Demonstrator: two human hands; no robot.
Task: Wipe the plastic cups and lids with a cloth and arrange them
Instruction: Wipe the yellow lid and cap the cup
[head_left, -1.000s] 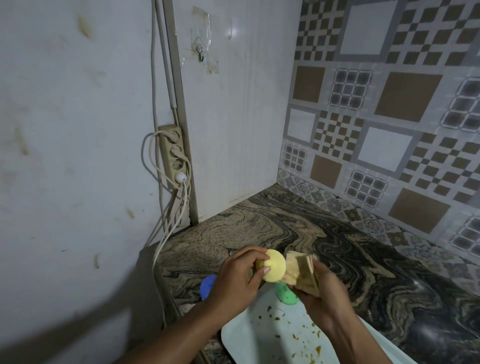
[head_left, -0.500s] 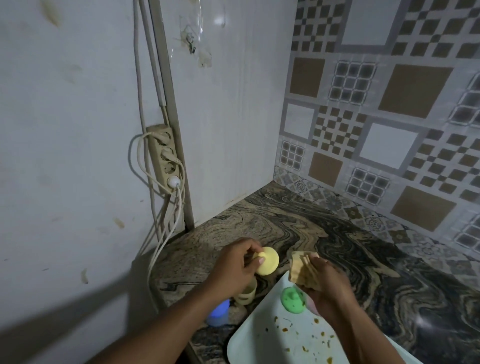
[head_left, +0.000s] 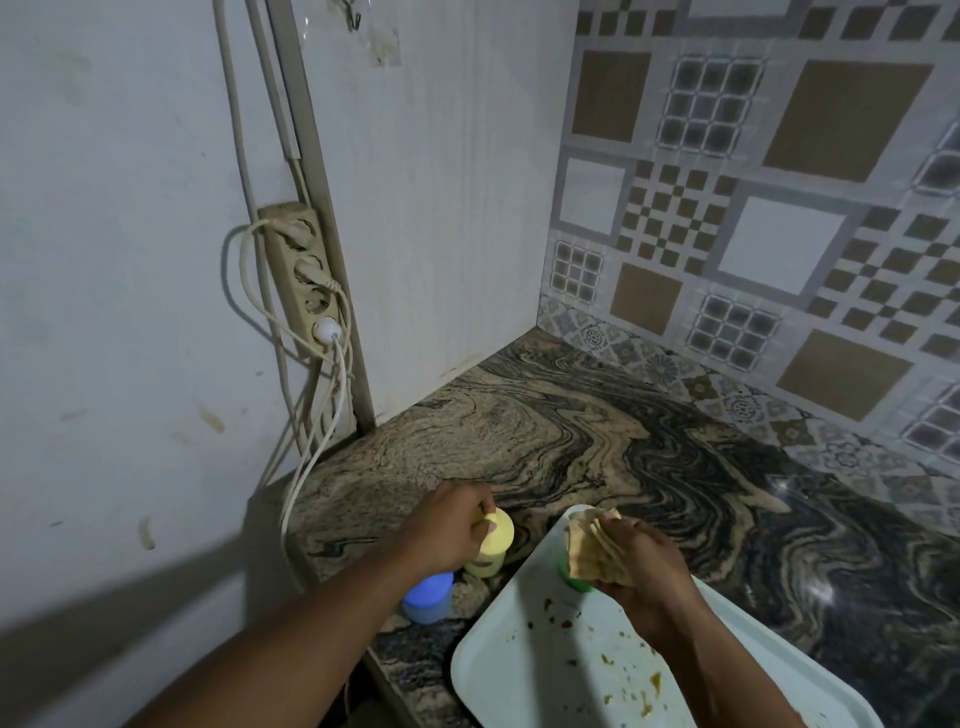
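Observation:
My left hand (head_left: 451, 525) pinches a yellow lid (head_left: 500, 531) and holds it tilted on top of a yellow cup (head_left: 485, 564) that stands on the marbled counter. Beside that cup, nearer to me, stands a blue cup (head_left: 427, 597) with its blue lid on. My right hand (head_left: 641, 564) grips a folded tan cloth (head_left: 592, 545) over the far corner of a pale tray (head_left: 519, 670). A green cup (head_left: 574, 578) on the tray shows only partly from under the cloth and hand.
The tray carries brown food specks. A power strip (head_left: 301, 275) with plugged white cables hangs on the left wall, cables trailing down to the counter's left edge. The patterned tile wall closes the right side. Marbled counter (head_left: 597, 436) stretches toward the back corner.
My left hand has lowered the yellow lid from beside the cloth down onto the yellow cup. My right hand with the cloth has moved down over the green cup on the tray.

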